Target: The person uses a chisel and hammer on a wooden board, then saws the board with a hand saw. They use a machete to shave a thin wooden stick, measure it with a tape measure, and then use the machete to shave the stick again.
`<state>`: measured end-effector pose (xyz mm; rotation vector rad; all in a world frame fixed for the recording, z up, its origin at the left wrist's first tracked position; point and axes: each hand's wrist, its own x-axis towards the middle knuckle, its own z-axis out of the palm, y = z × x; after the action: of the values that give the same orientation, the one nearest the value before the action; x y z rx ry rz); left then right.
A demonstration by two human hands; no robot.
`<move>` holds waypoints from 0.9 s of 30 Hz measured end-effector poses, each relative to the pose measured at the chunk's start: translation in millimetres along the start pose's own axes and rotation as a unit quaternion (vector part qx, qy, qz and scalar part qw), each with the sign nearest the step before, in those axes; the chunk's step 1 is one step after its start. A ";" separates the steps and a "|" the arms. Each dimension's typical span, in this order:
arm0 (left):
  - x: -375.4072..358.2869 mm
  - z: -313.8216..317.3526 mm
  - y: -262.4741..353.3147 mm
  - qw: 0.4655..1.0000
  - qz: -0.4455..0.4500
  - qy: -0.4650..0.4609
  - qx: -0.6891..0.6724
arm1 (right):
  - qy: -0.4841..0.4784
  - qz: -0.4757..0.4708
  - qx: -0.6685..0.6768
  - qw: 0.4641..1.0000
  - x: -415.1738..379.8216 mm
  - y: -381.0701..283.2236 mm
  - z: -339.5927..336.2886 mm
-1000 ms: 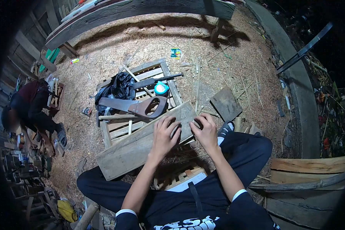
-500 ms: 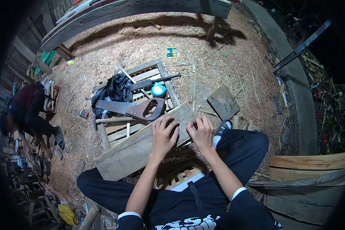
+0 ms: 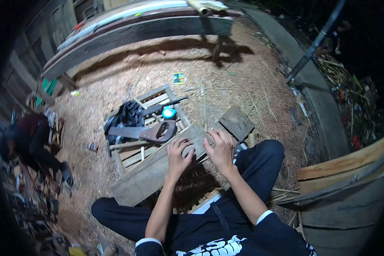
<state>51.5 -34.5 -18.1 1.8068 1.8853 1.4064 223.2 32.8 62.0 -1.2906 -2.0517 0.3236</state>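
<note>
A wide grey wooden board [image 3: 143, 181] slants across in front of my lap, from lower left to upper right. My left hand [image 3: 180, 157] rests on its upper part, fingers curved and apart. On the board's right end lies my right hand [image 3: 219, 149], its fingers also spread. Just beyond the board, a handsaw [image 3: 136, 132] with a brown handle lies on a slatted wooden frame [image 3: 181, 112]. Beside it are a blue tape measure [image 3: 168, 112], a black plastic bag [image 3: 128, 117] and a dark-handled blade tool [image 3: 158, 107].
A square wood piece [image 3: 236, 123] lies on the shavings-covered ground. A long bench [image 3: 145, 36] stands ahead. Another person [image 3: 34, 136] bends over at the left. Curved planks [image 3: 341, 175] stand at the right, and a metal pole [image 3: 315, 42] leans near a concrete edge [image 3: 315, 96].
The view has shifted, showing more of the bench ahead. My right hand has turned and its fingers have spread more over the board's end. My left hand stays on the board.
</note>
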 end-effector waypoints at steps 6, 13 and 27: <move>35.4 -6.2 113.0 0.994 0.044 -0.036 -0.092 | 0.175 -0.017 0.054 0.983 -10.8 -12.7 -113.5; 75.3 81.9 255.7 0.959 0.156 -0.177 -0.159 | 0.301 0.154 0.067 0.939 -76.8 89.4 -201.3; 16.6 430.5 214.4 0.926 0.072 -0.348 -0.130 | 0.221 0.403 -0.042 0.887 -163.0 410.1 -126.5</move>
<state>489.0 152.2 -91.2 1.9722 1.1685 0.8170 637.8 69.0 -131.7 -2.0181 -1.0837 0.2666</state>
